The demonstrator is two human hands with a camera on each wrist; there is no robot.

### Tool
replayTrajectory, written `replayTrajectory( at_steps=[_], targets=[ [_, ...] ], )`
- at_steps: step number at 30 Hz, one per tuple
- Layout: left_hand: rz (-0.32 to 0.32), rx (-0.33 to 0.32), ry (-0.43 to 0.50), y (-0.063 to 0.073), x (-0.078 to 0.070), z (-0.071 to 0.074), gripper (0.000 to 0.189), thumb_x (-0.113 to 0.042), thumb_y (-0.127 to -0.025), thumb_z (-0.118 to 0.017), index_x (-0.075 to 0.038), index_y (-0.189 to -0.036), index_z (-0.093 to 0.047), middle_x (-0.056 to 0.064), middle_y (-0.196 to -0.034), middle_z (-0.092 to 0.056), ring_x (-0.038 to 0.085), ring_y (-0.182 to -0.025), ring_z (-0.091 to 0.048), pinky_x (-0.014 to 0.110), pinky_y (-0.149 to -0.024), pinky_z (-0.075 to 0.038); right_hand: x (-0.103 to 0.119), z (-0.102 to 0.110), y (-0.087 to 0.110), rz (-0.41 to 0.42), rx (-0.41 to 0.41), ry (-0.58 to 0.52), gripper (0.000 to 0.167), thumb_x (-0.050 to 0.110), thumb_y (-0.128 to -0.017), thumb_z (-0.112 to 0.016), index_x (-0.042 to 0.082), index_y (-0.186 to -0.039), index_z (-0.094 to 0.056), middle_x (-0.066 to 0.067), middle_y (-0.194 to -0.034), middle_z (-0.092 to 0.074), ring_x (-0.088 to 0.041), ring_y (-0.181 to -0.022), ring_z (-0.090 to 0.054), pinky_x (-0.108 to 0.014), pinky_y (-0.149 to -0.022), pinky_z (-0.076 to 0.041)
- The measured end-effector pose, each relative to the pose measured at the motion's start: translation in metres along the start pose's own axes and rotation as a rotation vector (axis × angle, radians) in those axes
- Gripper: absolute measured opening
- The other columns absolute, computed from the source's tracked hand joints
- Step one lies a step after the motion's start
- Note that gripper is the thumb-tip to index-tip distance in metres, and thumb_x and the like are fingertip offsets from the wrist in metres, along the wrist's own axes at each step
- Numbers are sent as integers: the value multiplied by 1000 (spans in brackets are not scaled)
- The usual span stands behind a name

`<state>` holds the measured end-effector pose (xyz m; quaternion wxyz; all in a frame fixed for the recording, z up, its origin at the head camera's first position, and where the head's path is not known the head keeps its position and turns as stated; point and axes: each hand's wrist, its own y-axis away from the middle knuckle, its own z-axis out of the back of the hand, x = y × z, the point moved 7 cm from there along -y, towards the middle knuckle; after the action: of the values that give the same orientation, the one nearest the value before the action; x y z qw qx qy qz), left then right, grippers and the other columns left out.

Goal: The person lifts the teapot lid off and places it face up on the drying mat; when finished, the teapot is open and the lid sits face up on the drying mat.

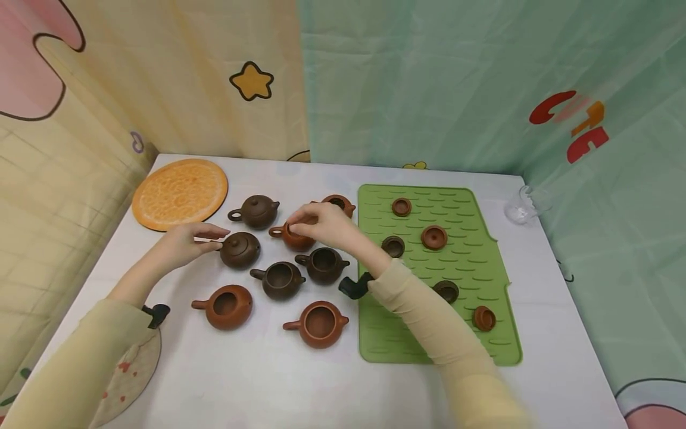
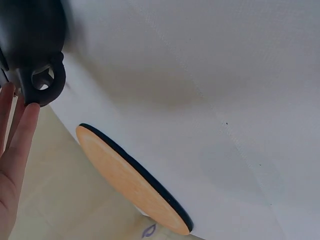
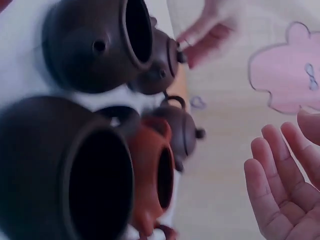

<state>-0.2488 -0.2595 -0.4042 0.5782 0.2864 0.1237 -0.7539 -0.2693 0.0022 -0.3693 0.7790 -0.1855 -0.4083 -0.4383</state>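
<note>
In the head view, my left hand (image 1: pixel 184 243) is beside a lidded dark brown teapot (image 1: pixel 240 250), its extended fingers at the handle. The left wrist view shows the fingertips (image 2: pixel 31 112) at the teapot's looped handle (image 2: pixel 60 82); whether they press on it I cannot tell. My right hand (image 1: pixel 327 226) hovers over a lidless reddish teapot (image 1: pixel 295 239) and partly covers it. In the right wrist view, the fingers (image 3: pixel 280 165) are loosely bent with nothing between them, apart from the reddish teapot (image 3: pixel 147 175). Another lidded dark teapot (image 1: pixel 259 212) stands behind.
Lidless teapots, dark (image 1: pixel 281 281) and reddish (image 1: pixel 320 325), stand around the hands. Several loose teapot lids (image 1: pixel 434 237) lie on a green mat (image 1: pixel 386 348) at the right. An orange round mat (image 1: pixel 179 193) lies back left; a clear glass object (image 1: pixel 520 208) stands at the right edge.
</note>
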Motion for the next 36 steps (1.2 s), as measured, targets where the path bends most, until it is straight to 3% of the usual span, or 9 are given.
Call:
replayTrajectory(
  at_steps=[8, 16, 27, 36],
  targets=[
    [23, 32, -24, -5, 11, -4, 32, -10, -91, -69, -1, -121, -68, 23, -116, -70, 44, -112, -62, 58, -94, -48, 22, -63, -50, 17, 111, 96, 22, 25, -96, -66, 16, -115, -73, 2, -115, -72, -10, -105, -63, -18, -83, -46],
    [38, 28, -54, -8, 21, -9, 30, -13, -90, -71, -1, -118, -69, 20, -110, -72, 43, -106, -65, 56, -89, -50, 28, -102, -74, 12, 189, 264, 26, 24, -95, -66, 16, -120, -72, 3, -119, -71, -9, -105, -64, -13, -80, -46],
    [66, 55, -63, -12, 23, -8, 27, -14, -91, -70, -2, -115, -72, 20, -111, -72, 41, -106, -65, 52, -86, -50, 40, -118, -82, -10, 173, 452, 27, 20, -94, -67, 19, -121, -71, 7, -117, -71, -5, -108, -63, -13, -85, -47],
    [74, 72, -61, -16, 22, -8, 26, -12, -89, -71, -1, -113, -72, 19, -108, -73, 36, -101, -66, 31, -76, -49, 46, -114, -82, 16, 52, 449, 10, 20, -92, -71, 16, -100, -71, 7, -100, -72, -5, -87, -64, -14, -73, -48]
  ],
)
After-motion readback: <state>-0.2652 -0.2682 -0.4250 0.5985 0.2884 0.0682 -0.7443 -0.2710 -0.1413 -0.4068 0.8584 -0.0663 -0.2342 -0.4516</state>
